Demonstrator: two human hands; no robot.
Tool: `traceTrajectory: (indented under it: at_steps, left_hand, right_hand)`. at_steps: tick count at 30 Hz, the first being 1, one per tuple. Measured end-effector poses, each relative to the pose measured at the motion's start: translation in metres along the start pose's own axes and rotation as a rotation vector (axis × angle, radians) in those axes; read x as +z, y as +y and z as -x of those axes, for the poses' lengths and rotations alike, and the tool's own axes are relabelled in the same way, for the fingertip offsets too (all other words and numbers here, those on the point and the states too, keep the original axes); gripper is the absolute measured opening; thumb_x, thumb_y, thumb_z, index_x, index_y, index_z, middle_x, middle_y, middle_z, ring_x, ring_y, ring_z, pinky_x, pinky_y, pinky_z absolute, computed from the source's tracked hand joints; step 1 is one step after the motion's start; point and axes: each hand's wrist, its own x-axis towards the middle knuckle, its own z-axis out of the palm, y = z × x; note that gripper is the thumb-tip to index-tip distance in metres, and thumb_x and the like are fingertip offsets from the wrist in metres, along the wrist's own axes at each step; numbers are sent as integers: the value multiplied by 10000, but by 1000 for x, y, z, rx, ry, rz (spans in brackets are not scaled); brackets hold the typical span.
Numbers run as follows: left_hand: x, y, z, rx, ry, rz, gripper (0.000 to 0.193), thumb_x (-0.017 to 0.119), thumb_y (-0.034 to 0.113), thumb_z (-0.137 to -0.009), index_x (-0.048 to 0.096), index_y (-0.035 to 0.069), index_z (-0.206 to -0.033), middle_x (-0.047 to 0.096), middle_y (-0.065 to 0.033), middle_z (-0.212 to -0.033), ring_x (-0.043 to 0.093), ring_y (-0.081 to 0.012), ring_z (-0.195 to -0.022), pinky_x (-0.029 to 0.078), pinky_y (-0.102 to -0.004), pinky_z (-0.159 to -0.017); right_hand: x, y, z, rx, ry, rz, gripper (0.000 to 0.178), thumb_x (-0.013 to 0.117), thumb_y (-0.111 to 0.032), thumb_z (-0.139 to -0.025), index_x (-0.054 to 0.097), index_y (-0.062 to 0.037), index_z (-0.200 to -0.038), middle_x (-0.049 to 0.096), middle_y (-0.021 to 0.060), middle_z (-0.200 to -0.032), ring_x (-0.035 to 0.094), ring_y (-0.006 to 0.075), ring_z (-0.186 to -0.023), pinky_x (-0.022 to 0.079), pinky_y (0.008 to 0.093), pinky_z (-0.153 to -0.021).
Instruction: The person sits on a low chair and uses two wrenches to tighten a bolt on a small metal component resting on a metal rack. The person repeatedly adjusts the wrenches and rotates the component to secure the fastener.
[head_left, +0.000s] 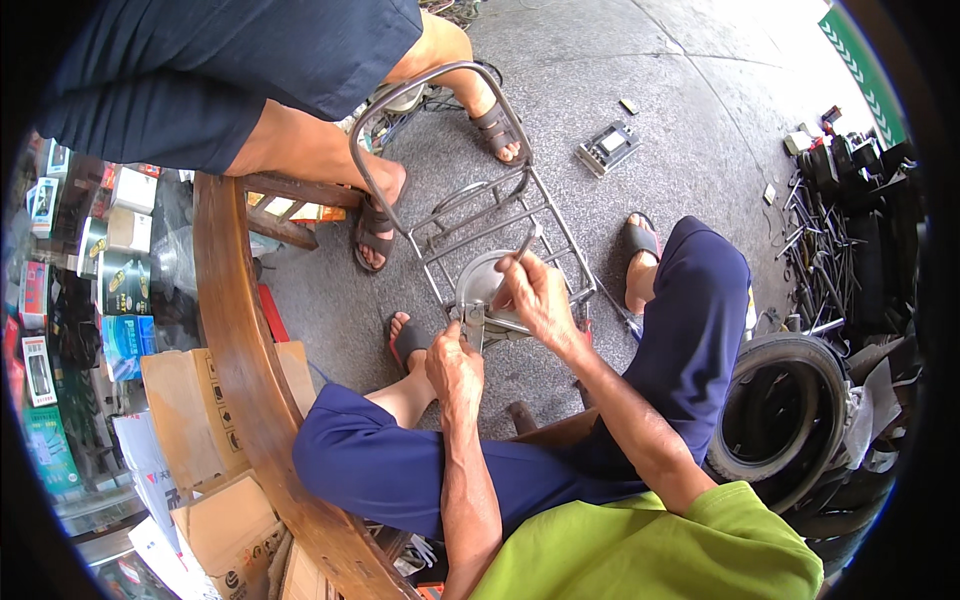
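Observation:
A metal tube rack (545,215) with crossbars and a tall looped handle stands between my knees and the other person's feet. My left hand (455,370) is closed on a flat metal bracket (472,325) at the rack's near end. My right hand (540,305) grips a metal-ended tool (530,238), its tip pointing up and away; its kind is partly hidden by my fingers. Both hands are close together over the near edge of a round pale metal disc (482,278) under the bars.
A person in dark shorts and sandals (375,235) sits opposite. A wooden counter edge (235,300) curves along my left, with cardboard boxes (190,400) beyond. At right lie tyres (735,465) and a heap of metal rods (815,250). A small grey device (608,147) rests on the floor.

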Motion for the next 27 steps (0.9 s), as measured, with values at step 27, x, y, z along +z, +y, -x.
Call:
traceTrajectory:
  at_steps: [27]
  left_hand:
    - [-1, 0, 0, 81, 25, -28, 299, 596, -30, -802, 663, -63, -1091, 665, -265, -904, 660, -430, -869, 517, -490, -759]
  right_hand:
    - [-2, 5, 53, -774, -55, 489, 252, 665, 53, -758, 591, 8, -994, 640, 93, -714, 638, 258, -577, 528, 358, -541]
